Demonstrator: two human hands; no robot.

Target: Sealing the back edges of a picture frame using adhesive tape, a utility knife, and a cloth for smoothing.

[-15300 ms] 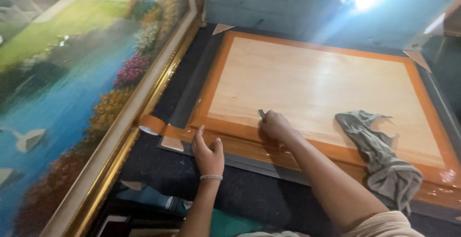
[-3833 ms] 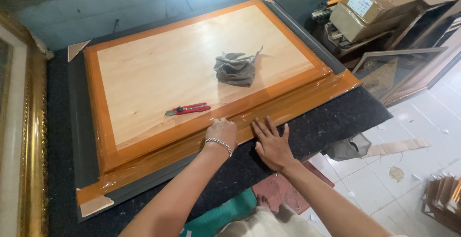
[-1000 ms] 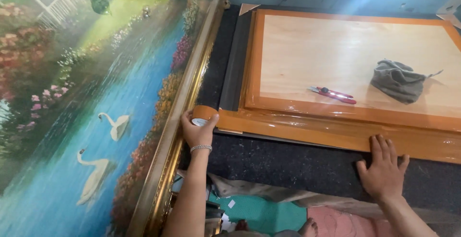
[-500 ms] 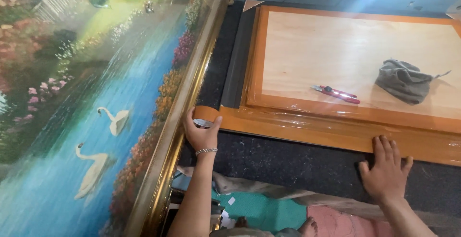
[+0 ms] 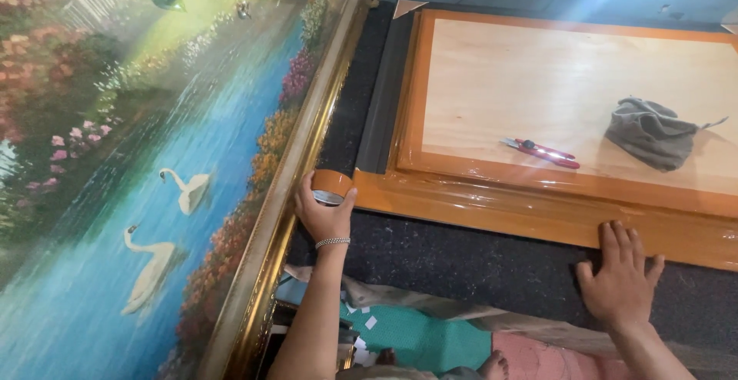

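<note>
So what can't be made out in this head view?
- Tape roll: mostly covered by the left hand; how much tape remains cannot be told.
- Orange frame: right end cut off by the picture edge.
- Red cutter: too small to tell whether its blades are open.
- Right hand: palm covers the frame's edge beneath.
- Grey cloth: hides the board under it.

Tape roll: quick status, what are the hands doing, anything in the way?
Left hand grips brown tape roll at the frame's left end. Right hand flat on frame edge. Red cutter and grey rag lie on the panel, apart from the tape.
</note>
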